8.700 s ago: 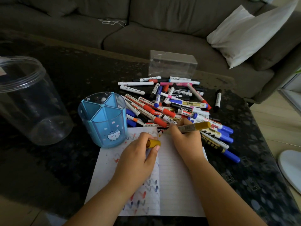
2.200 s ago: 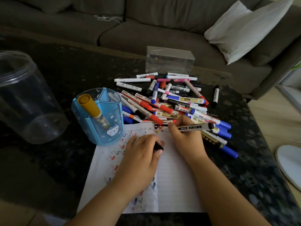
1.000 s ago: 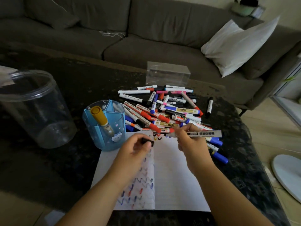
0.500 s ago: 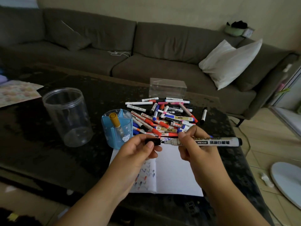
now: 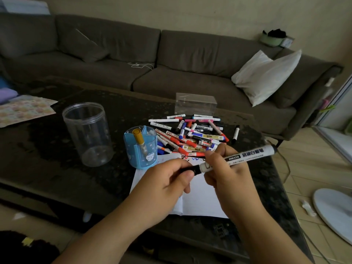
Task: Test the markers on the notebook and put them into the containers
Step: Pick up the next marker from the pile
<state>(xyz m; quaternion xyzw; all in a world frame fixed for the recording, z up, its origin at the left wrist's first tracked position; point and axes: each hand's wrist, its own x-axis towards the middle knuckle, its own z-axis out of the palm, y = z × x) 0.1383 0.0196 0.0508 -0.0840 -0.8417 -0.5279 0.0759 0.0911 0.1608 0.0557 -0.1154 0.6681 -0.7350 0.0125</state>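
Observation:
My right hand grips a white marker with black print, raised above the open notebook. My left hand pinches its black cap, which sits on or right at the marker's tip. A pile of several markers lies on the table behind the notebook. The blue divided pen holder stands left of the pile with one yellow-capped marker in it. A tall clear jar stands farther left, with nothing in it.
A clear rectangular box sits behind the pile on the dark table. Patterned paper lies at the table's far left. A grey sofa with a white pillow runs behind. A white round base stands on the floor right.
Both hands lifted off the notebook with the marker and cap. The cap, apart from the tip half a second ago, now meets it. My view rose toward the sofa.

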